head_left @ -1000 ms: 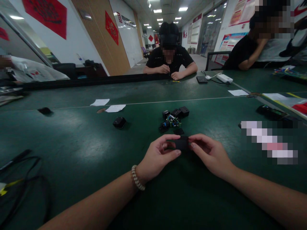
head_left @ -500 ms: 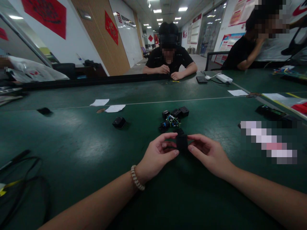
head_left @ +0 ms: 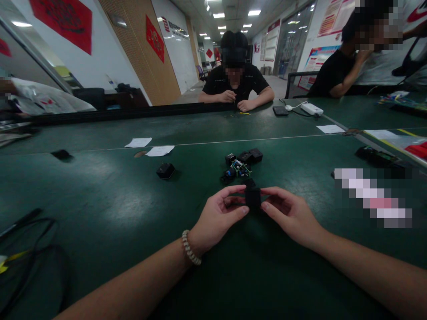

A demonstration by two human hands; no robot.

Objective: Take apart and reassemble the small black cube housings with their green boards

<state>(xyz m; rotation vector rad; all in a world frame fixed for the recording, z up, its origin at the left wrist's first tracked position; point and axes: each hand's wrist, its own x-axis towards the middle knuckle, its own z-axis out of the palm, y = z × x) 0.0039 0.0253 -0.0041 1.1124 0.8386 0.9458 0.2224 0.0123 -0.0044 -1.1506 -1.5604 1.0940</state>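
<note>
Left hand (head_left: 218, 217) and right hand (head_left: 289, 212) both pinch 1 small black casing (head_left: 252, 198) from opposite sides, thumb and forefinger each. It is boxy and matte, low at the table (head_left: 100, 195); contact with it unclear. Just beyond: black housings (head_left: 255, 155) beside 1 green circuit board (head_left: 240, 167). 1 more black part (head_left: 166, 170) lies well left. Paper slips (head_left: 138, 142) lie farther back. Surface is dark green and smooth with a dull sheen. A person (head_left: 235, 82) sits opposite, with a lit corridor behind.

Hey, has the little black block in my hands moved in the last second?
Yes. The black block turned from lying wide to standing on end, staying just in front of the pile of parts.
</note>
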